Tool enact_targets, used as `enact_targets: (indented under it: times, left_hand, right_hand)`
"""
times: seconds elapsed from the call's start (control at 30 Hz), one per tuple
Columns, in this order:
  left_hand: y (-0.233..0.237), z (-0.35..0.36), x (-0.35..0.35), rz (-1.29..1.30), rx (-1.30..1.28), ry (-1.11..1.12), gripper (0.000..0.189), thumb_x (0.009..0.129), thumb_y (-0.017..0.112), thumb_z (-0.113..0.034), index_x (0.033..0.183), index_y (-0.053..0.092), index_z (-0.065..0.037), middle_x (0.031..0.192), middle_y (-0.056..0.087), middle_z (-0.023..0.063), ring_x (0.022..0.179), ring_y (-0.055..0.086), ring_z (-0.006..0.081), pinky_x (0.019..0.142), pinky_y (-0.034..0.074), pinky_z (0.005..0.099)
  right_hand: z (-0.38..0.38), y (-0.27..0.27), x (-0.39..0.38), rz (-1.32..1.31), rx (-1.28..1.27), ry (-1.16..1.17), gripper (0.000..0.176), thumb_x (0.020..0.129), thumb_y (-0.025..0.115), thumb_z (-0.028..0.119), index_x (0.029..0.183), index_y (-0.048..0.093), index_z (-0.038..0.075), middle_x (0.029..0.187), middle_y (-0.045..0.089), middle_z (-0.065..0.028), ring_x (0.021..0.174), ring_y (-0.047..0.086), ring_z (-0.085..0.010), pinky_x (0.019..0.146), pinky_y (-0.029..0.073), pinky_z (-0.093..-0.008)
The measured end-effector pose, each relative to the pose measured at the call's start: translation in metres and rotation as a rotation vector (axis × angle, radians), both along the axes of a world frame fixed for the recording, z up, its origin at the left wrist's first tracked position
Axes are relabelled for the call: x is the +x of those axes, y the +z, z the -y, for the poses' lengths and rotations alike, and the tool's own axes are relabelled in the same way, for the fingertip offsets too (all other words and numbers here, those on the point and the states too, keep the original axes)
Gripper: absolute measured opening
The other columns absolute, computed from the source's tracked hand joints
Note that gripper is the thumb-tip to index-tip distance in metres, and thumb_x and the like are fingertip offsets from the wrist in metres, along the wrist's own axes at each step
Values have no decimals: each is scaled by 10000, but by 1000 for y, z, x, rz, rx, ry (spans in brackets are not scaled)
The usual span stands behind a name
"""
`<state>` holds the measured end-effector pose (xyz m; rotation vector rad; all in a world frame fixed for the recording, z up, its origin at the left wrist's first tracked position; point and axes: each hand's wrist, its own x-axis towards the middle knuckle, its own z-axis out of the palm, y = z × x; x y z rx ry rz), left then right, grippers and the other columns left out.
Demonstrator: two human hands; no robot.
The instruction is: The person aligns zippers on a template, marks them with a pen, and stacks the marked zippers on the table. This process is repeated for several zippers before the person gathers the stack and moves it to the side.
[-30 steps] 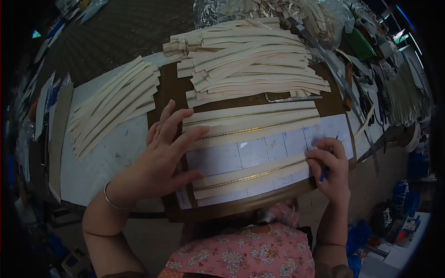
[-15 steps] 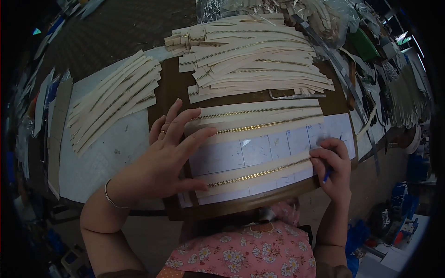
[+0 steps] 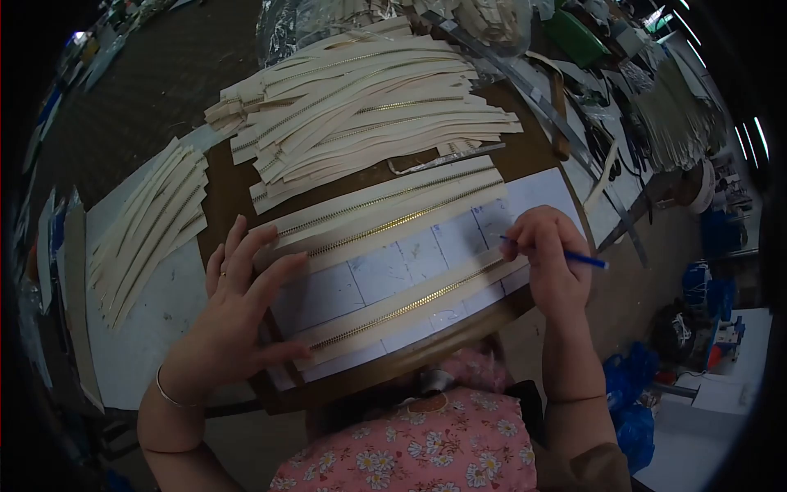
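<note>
The near zipper strip (image 3: 410,307) lies at about 6 o'clock, stretched across a white sheet with ruled lines (image 3: 324,297). What has just changed is in the right hand (image 3: 553,262), at 3 o'clock: the blue pen (image 3: 587,261) now runs crosswise in its closed fingers, tip pointing toward 9 o'clock, near the strip's right end. That seems to bring the tip, rather than bare fingertips alone, to that end — though whether it touches anything, I cannot tell.

The left hand (image 3: 246,307), at 8 o'clock, is spread open, its thumb at the strip's left end and its forefinger by two other zipper strips (image 3: 402,219) just beyond. How firmly it presses cannot be seen. The two hands are well apart.

A large heap of strips (image 3: 361,107) sits toward 12 o'clock — a smaller bundle (image 3: 156,225) is at 9, and a long metal ruler (image 3: 525,88) slants at 1.
</note>
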<state>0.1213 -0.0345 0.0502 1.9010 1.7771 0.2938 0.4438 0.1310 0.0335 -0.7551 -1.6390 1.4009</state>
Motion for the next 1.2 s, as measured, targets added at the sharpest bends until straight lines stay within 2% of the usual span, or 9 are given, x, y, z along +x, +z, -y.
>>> enact_targets:
  times: [0.03,0.1,0.2,0.3,0.37,0.93,1.0,1.13,1.2]
  left_hand:
    - [0,0,0,-1,5,6,917,680,895,-407,1462,461,-199,1590,229,152,1522,80,470,1200,99,607]
    - [1,0,0,-3,13,5,918,670,898,-400,1454,470,-190,1584,242,156,1519,96,473,1204,96,596]
    - [1,-1,1,-4,23,1,909,666,898,-394,1444,485,-168,1581,257,168,1514,116,478,1210,99,575]
    - [2,-1,2,-43,8,0,893,671,895,-388,1436,497,-153,1580,264,177,1511,124,478,1215,111,558]
    - [-1,0,0,-63,26,2,970,589,930,-359,1432,504,-138,1605,259,160,1527,94,464,1217,148,562]
    - [1,0,2,-48,34,13,906,651,901,-417,1422,522,-127,1580,275,175,1506,134,471,1214,149,544]
    - [1,-1,2,-47,33,11,908,654,900,-421,1424,520,-127,1581,274,175,1507,133,471,1214,149,545]
    - [2,-1,3,-51,13,16,914,657,896,-437,1428,517,-127,1582,273,176,1508,129,473,1215,142,546]
    - [2,-1,3,-54,8,21,915,657,895,-442,1427,516,-127,1582,273,177,1508,129,474,1216,138,547]
  right_hand:
    - [-1,0,-3,-2,3,-10,286,1071,503,227,936,617,3,935,644,-100,795,605,-130,737,502,-277]
    - [-5,-3,-6,167,-21,-32,357,1095,444,274,847,536,34,792,578,-48,622,525,-88,558,430,-231]
    - [-9,-13,-2,265,69,-80,378,1092,461,296,813,544,55,710,554,-2,580,492,-54,516,390,-212]
    - [-6,-13,-4,179,2,-173,400,1053,562,332,782,577,39,668,564,0,563,511,-52,507,404,-215]
    - [-7,-12,-5,183,18,-170,404,1053,562,332,778,576,37,664,561,0,560,508,-53,506,401,-216]
    - [-3,-8,-4,273,138,-155,393,1073,512,329,799,569,54,693,561,6,589,483,-48,532,380,-211]
    - [-1,-7,-5,184,160,-189,352,1044,588,265,797,580,14,656,554,-10,559,494,-62,511,390,-232]
    - [-5,-13,-4,204,173,-160,360,1047,583,271,792,581,16,665,556,-11,571,498,-61,518,394,-229]
    - [-7,-12,-3,243,115,-159,412,1076,505,332,782,553,47,689,556,2,593,474,-52,535,375,-211]
